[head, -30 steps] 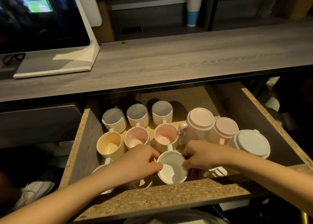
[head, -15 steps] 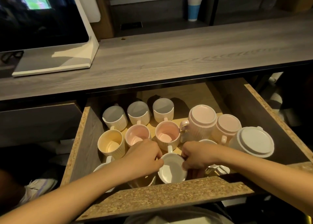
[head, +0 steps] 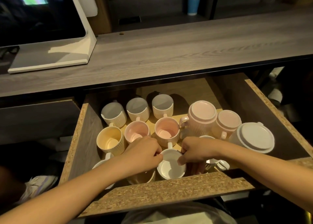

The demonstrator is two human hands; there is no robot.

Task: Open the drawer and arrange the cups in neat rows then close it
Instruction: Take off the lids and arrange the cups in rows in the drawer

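Observation:
The drawer (head: pixel 169 188) stands pulled out below the desk. Ribbed cups sit in rows inside: three white ones at the back (head: pixel 138 107), then a yellow cup (head: pixel 110 141) and two pink cups (head: pixel 166 130). A white cup (head: pixel 171 168) stands at the front. My left hand (head: pixel 144 154) pinches its left rim and my right hand (head: pixel 196 151) grips its right rim. Beneath my left hand another cup (head: pixel 144 178) is mostly hidden, and a white cup (head: pixel 100 164) peeks out at the front left.
Two lidded pink mugs (head: pixel 202 115) and a lidded white container (head: pixel 255 137) stand at the drawer's right. More white ware (head: pixel 218 163) lies behind my right wrist. A monitor (head: pixel 39 12) rests on the desk (head: pixel 186 42). A blue-and-white tumbler (head: pixel 193 0) stands behind.
Both hands stay on the front white cup, whose position barely shifts. The camera has tilted a little.

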